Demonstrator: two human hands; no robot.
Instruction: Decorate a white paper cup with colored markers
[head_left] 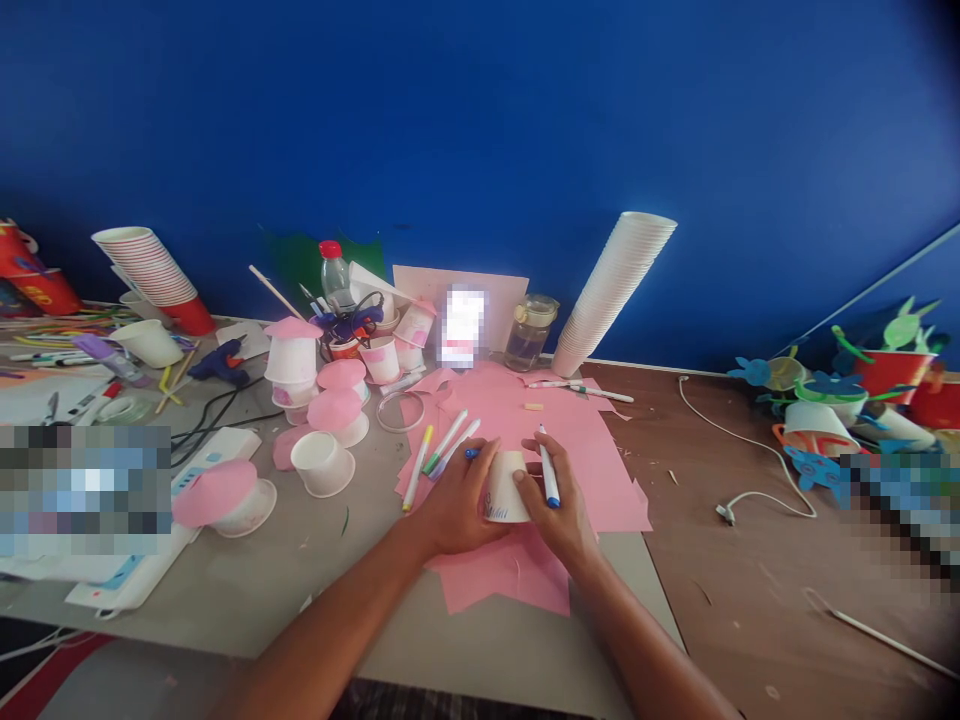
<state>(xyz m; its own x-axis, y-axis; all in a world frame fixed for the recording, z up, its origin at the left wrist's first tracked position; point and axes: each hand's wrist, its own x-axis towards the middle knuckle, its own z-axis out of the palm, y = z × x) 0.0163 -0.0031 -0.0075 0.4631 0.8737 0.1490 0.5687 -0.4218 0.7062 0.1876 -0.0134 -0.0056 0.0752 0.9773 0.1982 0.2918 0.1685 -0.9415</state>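
A person's left hand [466, 508] grasps a white paper cup [510, 492] bearing blue strokes near its lower edge, while the right hand [566, 505] presses a thumb to it and grips a blue-ended marker [548, 468]. The cup is between the hands, above pink paper [607, 470] spread on the worktop [420, 640]. Loose markers [418, 468] lie just beyond the left hand; a tall stack of white cups [619, 290] leans beyond the right.
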